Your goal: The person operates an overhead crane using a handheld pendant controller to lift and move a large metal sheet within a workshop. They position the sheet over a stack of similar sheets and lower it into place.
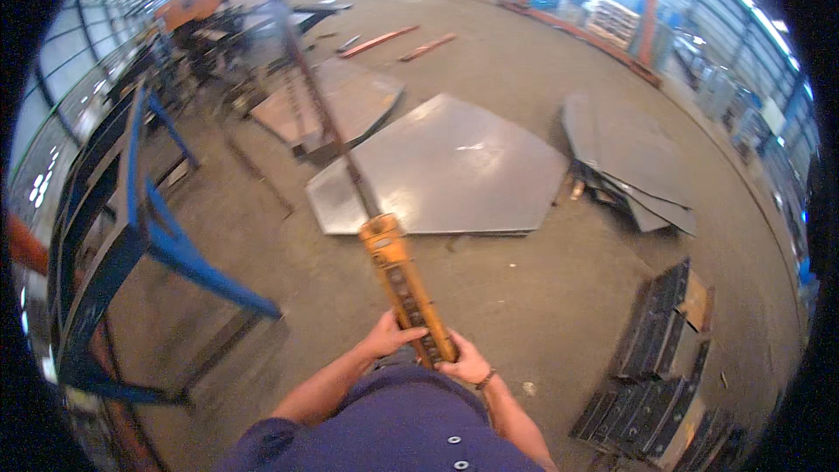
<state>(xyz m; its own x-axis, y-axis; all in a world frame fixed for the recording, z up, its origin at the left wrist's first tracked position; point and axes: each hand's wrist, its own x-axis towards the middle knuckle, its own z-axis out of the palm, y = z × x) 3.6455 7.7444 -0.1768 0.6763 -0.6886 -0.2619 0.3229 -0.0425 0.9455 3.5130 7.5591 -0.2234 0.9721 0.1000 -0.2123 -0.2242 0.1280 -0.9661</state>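
Holds a long yellow pendant controller [411, 284] by its lower end, between the left grip [389, 337] and the right grip [466, 362], both closed around its sides, the left a little higher. Lays the left thumb across the dark buttons [407, 301]; cannot tell whether pressing any. Tilts the controller so as to point its upper end ahead and slightly left of the grip, toward a rusty-brown cable [328, 122] rising away, blurred at the top. Wears a dark bracelet [487, 378] just behind the right grip and a dark blue shirt [393, 424] on the near side of both.

Faces, beyond the grip on the bare floor [498, 323], a flat grey many-sided metal plate [463, 175]. Has a browner plate [341, 105] farther off to the left of it, crossed in view by the cable, and a stack of grey plates [629, 144] ahead and to the right of the grip. Stands with a blue metal frame [214, 278] to the left of the grip and dark steel pieces [651, 367] to the right, well apart from both hands. Looks out, far ahead, past two reddish bars [380, 40].
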